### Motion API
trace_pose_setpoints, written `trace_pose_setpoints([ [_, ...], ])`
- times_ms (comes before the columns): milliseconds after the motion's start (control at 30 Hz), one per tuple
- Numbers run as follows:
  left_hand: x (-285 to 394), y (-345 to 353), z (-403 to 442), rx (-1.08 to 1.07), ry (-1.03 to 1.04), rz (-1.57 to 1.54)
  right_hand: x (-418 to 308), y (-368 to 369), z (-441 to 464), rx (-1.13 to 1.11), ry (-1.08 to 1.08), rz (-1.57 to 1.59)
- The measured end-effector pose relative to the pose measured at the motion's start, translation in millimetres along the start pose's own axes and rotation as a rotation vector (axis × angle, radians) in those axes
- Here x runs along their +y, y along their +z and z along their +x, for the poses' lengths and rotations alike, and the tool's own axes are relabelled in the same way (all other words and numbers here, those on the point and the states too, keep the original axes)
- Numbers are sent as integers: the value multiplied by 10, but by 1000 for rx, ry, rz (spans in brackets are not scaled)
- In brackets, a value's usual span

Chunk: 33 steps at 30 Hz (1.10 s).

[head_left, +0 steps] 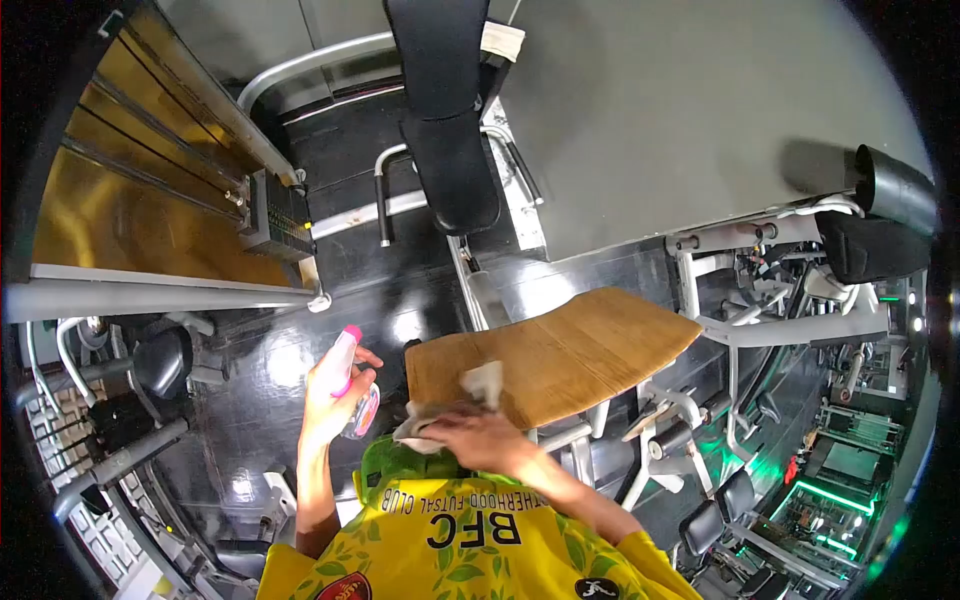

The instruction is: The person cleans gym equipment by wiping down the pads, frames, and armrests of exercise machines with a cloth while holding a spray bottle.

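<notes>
My left hand [335, 390] is wrapped round a spray bottle [361, 412] with a pink and white nozzle, left of the wooden board. Close to my chest, my right hand [470, 438] grips a whitish cloth [422, 425], and a loose part of it, blurred, reaches over the board's near left end. The curved wooden board [560, 350] lies in front of me, on light metal supports. Part of the cloth is hidden under my right fingers.
A black padded seat [455, 170] on a machine frame stands ahead. At the left is a weight stack [277, 215] behind a metal post. More gym machines and a black roller pad [893, 190] are at the right. The floor [270, 400] is dark and shiny.
</notes>
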<state>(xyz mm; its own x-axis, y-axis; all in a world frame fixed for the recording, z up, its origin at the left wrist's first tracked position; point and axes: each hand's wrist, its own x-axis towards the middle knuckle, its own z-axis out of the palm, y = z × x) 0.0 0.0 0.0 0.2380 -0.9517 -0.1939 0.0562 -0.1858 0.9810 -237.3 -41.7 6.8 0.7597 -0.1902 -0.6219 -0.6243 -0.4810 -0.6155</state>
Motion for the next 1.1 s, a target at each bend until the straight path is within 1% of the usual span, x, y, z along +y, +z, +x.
trace_pose_setpoints([
  [33, -12, 17, 19, -1, -1, -13, -67, 30, -19, 78, -18, -70],
  [67, -25, 31, 34, -4, -2, -26, -46, 33, -74, 258, -164, -203],
  [100, 30, -8, 72, -8, 11, 7, 0, 3, -68, 286, -183, -193],
  [167, -3, 92, 119, -34, 27, -45, 201, -117, -291, 134, -21, -102],
  [233, 48, 194, 139, -41, 41, -19, 386, -404, -639, 92, 124, -162],
  [267, 91, 228, 154, -37, 56, 16, 695, -388, -850, 308, 39, -260],
  [300, 149, 241, 159, -42, 61, 18, 926, -494, -1076, 340, 138, -223],
  [333, 216, 250, 158, -85, -1, 6, 1163, -539, -1277, 318, 273, -616],
  [367, 267, 263, 158, -126, -64, -5, 1330, -717, -1445, 325, 391, -641],
  [400, 299, 287, 166, -125, -16, 37, 1546, -846, -1587, 346, 544, -667],
  [433, 296, 281, 162, -129, -13, 39, 1965, -762, -1780, 298, 633, -1205],
  [467, 283, 277, 153, -133, 6, 44, 2271, -758, -1926, 474, 643, -1474],
  [500, 268, 277, 139, -136, 24, 49, 2622, -764, -2003, 515, 728, -1298],
  [567, 250, 300, 102, -109, 23, 28, 2688, -759, -1973, 755, 542, -1245],
  [633, 174, 275, 50, -74, 16, 12, 2286, -638, -1665, 769, 398, -1914],
  [700, 26, 250, 20, -119, 2, -51, 1906, -267, -1299, 582, 361, -1216],
  [733, 3, 257, 26, -120, 2, -54, 1779, -57, -1068, 608, 211, -1115],
  [767, -16, 269, 33, -126, 51, -30, 1136, -200, -928, 754, 16, -952],
  [800, -26, 283, 35, -132, 99, -7, 1107, 155, -599, 77, 428, -344],
  [833, -16, 307, 45, -134, 100, -10, 260, -391, -581, 26, 270, -149],
  [867, 5, 339, 67, -102, 106, -12, 162, -69, -330, 218, 100, -224],
  [900, 26, 359, 82, -70, 110, -12, 30, 77, -231, 409, -74, -295],
  [933, 37, 358, 94, -74, 110, -10, 46, 98, -241, 412, -71, -292],
  [1000, 69, 347, 131, -54, 121, 15, 37, 25, -302, 367, 6, -185],
  [1033, 95, 358, 152, -64, 123, 13, 199, 59, -349, 351, 61, -223],
  [1067, 129, 373, 167, -22, 101, -71, 400, 79, -456, 334, 114, -264],
  [1100, 144, 377, 172, 22, 79, -153, 417, -264, -617, 197, 301, -251],
])
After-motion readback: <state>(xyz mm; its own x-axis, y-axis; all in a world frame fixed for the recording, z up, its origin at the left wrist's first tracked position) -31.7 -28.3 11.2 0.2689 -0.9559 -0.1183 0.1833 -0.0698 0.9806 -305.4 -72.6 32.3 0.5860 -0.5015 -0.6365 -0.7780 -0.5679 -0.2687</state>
